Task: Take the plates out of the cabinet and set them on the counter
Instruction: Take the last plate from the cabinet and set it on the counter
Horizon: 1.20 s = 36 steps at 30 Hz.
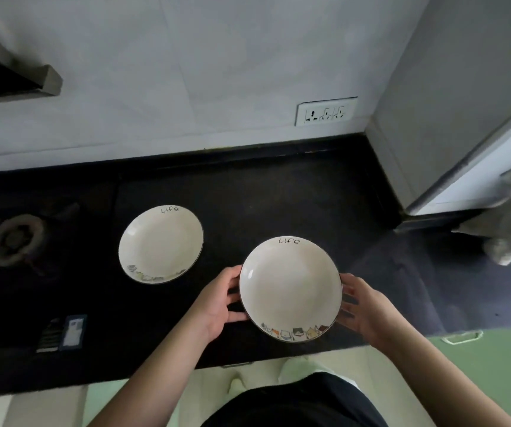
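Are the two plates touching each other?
Apart. The head view shows bare dark counter between the left plate and the held plate.

I am looking down at a home kitchen: a black stone counter point(279, 186) runs along a white wall carrying a socket panel point(326, 111). A gas burner point(14, 240) sits at left, two ceramic plates point(161, 245) nearby.

near plate point(289, 288): white, "life" lettering, cat border, upright, over the black counter's point(248, 186) front edge
far plate point(160, 245): matching, flat on counter, further left
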{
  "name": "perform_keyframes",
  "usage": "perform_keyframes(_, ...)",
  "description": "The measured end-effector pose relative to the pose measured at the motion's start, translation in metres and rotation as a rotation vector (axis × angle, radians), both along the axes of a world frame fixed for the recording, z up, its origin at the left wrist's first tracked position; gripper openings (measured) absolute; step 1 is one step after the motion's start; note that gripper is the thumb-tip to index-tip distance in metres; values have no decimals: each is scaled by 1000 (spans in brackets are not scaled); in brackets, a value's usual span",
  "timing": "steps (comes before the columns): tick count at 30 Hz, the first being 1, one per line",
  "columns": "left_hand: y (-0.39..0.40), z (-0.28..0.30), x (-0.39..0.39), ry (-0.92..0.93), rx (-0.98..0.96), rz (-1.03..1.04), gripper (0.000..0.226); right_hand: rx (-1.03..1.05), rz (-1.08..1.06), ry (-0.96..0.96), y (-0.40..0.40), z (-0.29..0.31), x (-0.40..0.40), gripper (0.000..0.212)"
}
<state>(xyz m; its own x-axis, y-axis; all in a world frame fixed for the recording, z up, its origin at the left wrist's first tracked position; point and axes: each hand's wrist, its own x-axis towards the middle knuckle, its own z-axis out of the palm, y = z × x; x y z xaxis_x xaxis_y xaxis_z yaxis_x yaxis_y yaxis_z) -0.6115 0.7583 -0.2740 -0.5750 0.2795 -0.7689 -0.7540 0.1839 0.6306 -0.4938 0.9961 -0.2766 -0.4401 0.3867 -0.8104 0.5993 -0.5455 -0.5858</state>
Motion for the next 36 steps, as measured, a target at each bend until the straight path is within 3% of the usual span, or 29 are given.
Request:
perform_keyframes(4, 21, -10, -19, -32, -20, 87, 43, 3, 101, -1, 28, -6, -36, 21)
perform_keyframes(10, 47, -17, -42, -57, -1, 155, 14, -33, 123, 4, 55, -22, -77, 30)
perform_keyframes(17, 73, -23, -65, -56, -37, 231, 16, -54, 138, 0, 79, -36, -106, 44)
perform_keyframes(27, 93, -27, -88, -76, -62, 260, 9, -37, 192, 7, 96, -40, -133, 34)
perform_keyframes(31, 96, -28, -91, -73, -73, 262, 14, -20, 183, -13, 97, -39, -137, 39)
perform_keyframes(36, 94, -35, -85, -34, -175, 320, 39, -24, 123, -42, 93, -40, -130, 44)
